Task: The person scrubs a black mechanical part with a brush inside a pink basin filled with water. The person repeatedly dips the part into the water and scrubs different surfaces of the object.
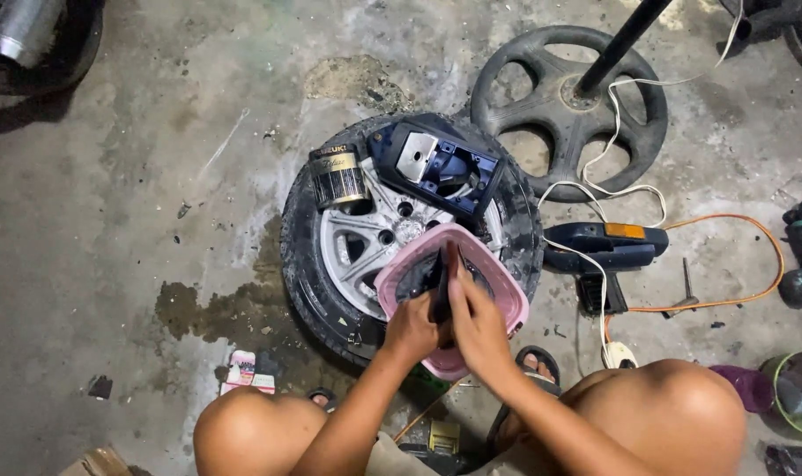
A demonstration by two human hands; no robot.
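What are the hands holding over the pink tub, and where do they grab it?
Both hands, left hand and right hand, hold a dark narrow part by its lower end, above the pink tub.

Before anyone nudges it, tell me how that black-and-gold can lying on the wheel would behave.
The black-and-gold can would probably roll: it lies on its round side. It rests across the wheel by the tyre's edge, so a push might send it onto the concrete floor. Its metal-looking wall suggests stiffness; how full it is cannot be judged.
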